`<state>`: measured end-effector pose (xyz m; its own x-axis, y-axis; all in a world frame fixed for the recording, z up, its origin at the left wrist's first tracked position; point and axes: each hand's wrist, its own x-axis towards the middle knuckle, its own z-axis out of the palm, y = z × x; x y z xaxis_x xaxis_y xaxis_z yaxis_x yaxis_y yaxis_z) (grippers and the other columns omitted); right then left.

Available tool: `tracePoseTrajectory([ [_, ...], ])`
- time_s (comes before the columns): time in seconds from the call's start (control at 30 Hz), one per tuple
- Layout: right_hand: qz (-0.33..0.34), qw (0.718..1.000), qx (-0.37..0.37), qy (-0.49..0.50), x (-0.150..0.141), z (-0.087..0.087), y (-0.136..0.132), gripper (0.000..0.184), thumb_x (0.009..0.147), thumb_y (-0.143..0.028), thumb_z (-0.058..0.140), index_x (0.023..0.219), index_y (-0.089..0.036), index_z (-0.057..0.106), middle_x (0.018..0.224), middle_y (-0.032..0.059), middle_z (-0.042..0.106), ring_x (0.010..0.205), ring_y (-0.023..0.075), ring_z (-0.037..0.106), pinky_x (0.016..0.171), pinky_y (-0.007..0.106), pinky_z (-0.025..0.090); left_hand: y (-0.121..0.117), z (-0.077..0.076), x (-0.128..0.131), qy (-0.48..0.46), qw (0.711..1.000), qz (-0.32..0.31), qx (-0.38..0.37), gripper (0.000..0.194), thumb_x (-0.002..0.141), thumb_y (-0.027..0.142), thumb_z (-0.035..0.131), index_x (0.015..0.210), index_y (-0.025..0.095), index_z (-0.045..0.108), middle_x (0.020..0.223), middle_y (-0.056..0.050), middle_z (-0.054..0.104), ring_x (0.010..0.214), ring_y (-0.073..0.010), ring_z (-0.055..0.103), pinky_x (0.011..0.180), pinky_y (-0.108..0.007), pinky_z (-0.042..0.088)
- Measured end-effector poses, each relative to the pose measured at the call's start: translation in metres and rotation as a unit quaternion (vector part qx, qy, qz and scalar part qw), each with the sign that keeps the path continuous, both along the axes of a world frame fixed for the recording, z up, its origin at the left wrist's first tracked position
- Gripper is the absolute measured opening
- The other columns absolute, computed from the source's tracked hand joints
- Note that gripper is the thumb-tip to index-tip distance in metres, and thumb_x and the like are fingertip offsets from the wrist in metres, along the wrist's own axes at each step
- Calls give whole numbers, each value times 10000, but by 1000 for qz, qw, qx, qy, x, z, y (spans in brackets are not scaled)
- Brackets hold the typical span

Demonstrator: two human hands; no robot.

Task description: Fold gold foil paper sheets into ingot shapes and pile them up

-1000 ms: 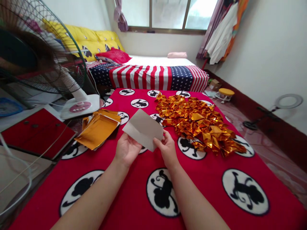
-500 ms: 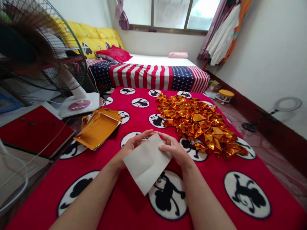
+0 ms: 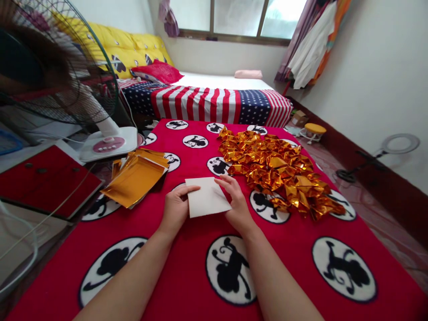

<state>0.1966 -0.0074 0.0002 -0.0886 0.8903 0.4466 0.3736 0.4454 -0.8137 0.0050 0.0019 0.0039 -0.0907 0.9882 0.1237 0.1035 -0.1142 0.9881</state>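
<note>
A sheet of paper (image 3: 207, 198), its pale side facing me, is held between my two hands above the red cloth (image 3: 187, 276). My left hand (image 3: 176, 207) pinches the sheet's left edge, thumb on top and fingers hidden beneath. On the opposite side, my right hand (image 3: 238, 203) grips the right edge, with its fingers along the upper right corner. To the right lies a heap of folded shiny gold foil pieces (image 3: 276, 167). A stack of flat gold foil sheets (image 3: 133, 178) rests to the left of my left hand.
An electric fan (image 3: 109, 140) stands at the left, beside a red panel (image 3: 47, 174). Beyond the cloth is a bed with a striped and starred cover (image 3: 200, 104). A yellow stool (image 3: 314, 129) and a ring light (image 3: 399, 143) stand on the floor to the right.
The paper has turned from a diamond position to sit squarer between my hands, farther from me. My left hand has shifted onto its left edge, thumb on top. The foil heap looks the same.
</note>
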Motion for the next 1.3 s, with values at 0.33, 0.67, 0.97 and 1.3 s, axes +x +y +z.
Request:
tracePoseTrajectory([
  [0.33,95,994,-22,-39,2,4,-5,336,748,-20,581,909,-247,769,976,34,741,945,205,632,883,351,495,3,0,-9,190,974,-113,46,265,673,251,761,934,218,795,1009,-90,712,907,-239,677,796,-316,523],
  [0.67,-53,975,-93,197,-10,-3,0,202,763,-363,727,907,-229,772,1351,87,533,1195,267,552,794,297,554,3,-6,-3,74,987,-137,41,296,798,423,683,754,144,775,824,-75,733,738,-196,651,658,-269,487],
  [0.97,-9,912,-198,358,-10,1,-2,240,642,-264,818,867,-208,757,885,25,759,823,211,692,848,362,547,-1,-3,5,63,992,-95,58,148,742,261,728,839,172,793,879,-61,741,787,-198,661,723,-270,486],
  [1.3,-8,938,-180,296,-11,-5,-1,187,715,-298,768,870,-195,773,898,27,769,825,231,703,821,353,540,2,-6,6,-64,996,-64,-18,292,682,358,789,895,159,798,891,-56,747,780,-195,663,702,-265,524],
])
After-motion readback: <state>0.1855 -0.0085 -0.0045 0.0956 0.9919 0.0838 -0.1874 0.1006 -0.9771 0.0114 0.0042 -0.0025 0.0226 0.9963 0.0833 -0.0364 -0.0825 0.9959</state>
